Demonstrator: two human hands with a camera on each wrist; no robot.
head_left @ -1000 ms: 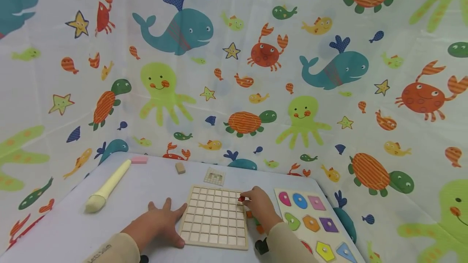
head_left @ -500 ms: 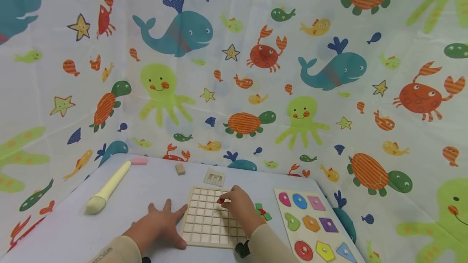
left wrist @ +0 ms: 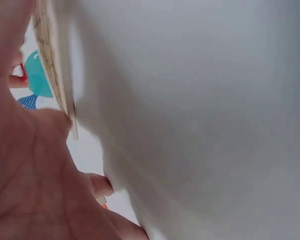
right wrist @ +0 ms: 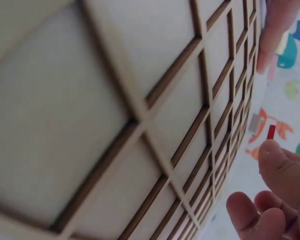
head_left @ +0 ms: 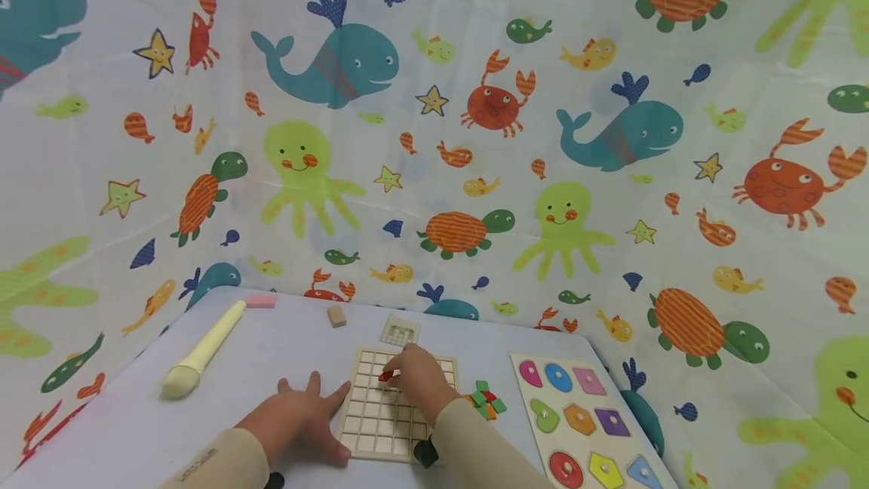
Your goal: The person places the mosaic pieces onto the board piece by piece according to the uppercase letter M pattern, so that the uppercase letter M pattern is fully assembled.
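Placing step: right hand [head_left: 416,376] pinching red tile [head_left: 385,376] over grid [head_left: 380,421]; left hand [head_left: 302,412] flat, steadying grid's left edge. Next: lowering into 1 cell squarely.

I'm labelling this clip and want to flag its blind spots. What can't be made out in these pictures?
- Head view: the right hand covers part of the wooden grid board, so the cell under the small red piece is hidden.
- Head view: the colourful shape puzzle board is cut off by the bottom edge.
- Head view: the small grid card is too small to read.
- Left wrist view: the left hand and blur hide nearly everything.
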